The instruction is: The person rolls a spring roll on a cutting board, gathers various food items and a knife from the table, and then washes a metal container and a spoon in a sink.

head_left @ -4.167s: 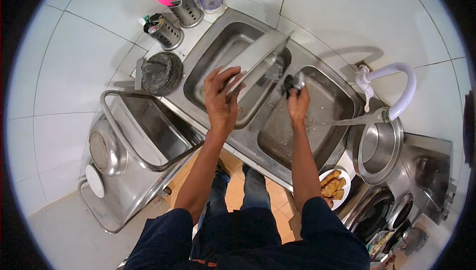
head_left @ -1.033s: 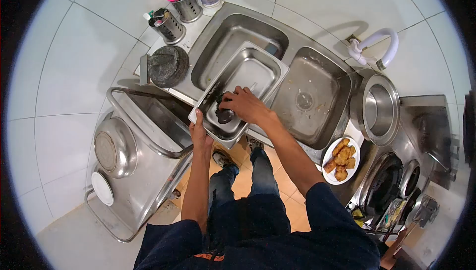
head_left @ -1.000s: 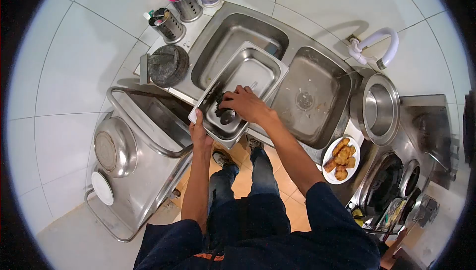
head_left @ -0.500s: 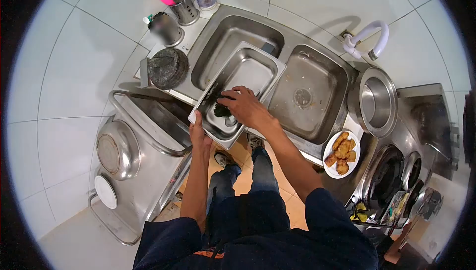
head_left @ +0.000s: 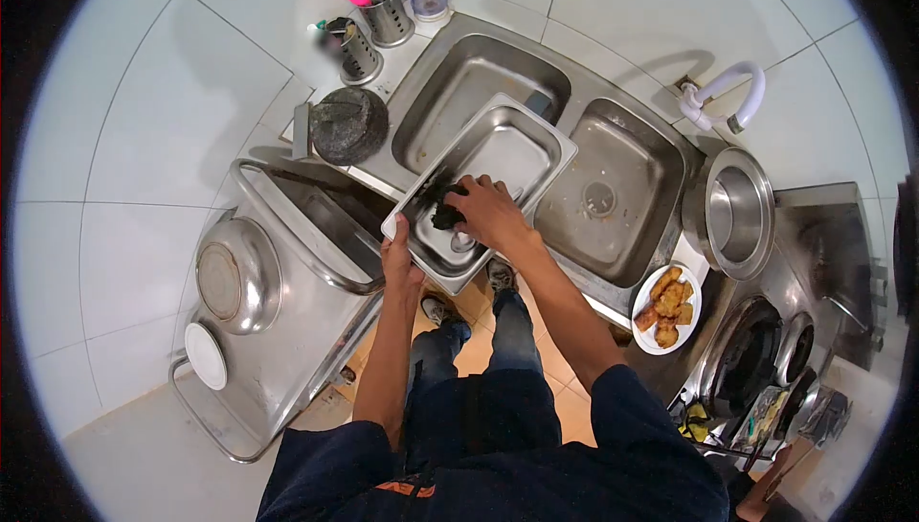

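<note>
A deep rectangular steel pan (head_left: 522, 144) lies tilted across the near rim of the double sink, over the left basin. My left hand (head_left: 397, 252) grips its near left corner, thumb up on the rim. Inside the pan, my right hand (head_left: 493, 215) presses its curled fingers on a dark, rough scrubbing pad (head_left: 446, 212) near the left long wall. Some whitish suds or wet shine show on the pan floor under that hand. The palm side of my right hand is hidden.
The right basin (head_left: 601, 198) has scraps round its drain, with a white faucet (head_left: 723, 91) behind. A steel pot (head_left: 732, 211) and a plate of fried food (head_left: 667, 309) stand right. Left are a stone mortar (head_left: 349, 126), utensil holders (head_left: 388, 19) and a steel cart (head_left: 278, 359) with a bowl.
The whole view has shifted slightly, so the surroundings sit farther right. My right hand remains on the pad in the pan, with only slight movement; my left hand still holds the corner.
</note>
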A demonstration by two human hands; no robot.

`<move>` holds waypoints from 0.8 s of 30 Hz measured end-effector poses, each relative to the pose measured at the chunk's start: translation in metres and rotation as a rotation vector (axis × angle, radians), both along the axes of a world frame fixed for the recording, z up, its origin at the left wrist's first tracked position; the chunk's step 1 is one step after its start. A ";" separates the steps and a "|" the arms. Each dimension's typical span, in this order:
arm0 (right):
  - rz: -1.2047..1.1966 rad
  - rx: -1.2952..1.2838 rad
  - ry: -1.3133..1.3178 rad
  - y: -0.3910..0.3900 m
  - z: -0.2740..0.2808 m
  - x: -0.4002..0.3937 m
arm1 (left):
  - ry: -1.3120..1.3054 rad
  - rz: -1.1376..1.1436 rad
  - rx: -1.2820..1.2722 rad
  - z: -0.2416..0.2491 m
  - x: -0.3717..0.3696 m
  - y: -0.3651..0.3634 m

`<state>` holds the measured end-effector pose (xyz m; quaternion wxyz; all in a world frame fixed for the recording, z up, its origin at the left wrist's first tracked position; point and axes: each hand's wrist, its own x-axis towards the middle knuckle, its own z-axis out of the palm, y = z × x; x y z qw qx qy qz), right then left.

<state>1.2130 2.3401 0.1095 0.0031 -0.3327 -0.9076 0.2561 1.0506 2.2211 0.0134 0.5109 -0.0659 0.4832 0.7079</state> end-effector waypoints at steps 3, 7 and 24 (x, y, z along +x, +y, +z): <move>-0.023 0.112 0.274 -0.003 0.006 0.008 | 0.006 0.021 0.011 0.005 0.001 0.001; -0.284 0.082 0.708 -0.021 0.028 0.032 | 0.007 0.036 -0.003 0.017 -0.003 0.000; -1.855 -0.734 1.723 -0.257 -0.197 0.334 | 0.110 -0.151 0.029 0.019 -0.051 -0.008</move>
